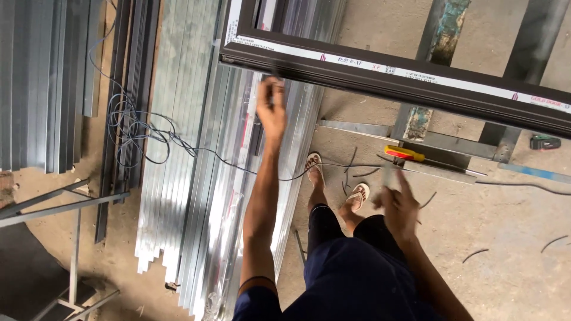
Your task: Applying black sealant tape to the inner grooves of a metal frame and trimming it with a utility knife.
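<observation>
L hand [271, 107] pinching thin strip at dark alu frame [380, 74], R hand [399, 205] blurred, grip unclear

I had one view only, from the head camera, aimed steeply down past the person's torso to the concrete floor [505, 238]. It sat close above the dark frame rail [392, 77]; sandalled feet [336, 178] lay well below, near mid-picture.
</observation>
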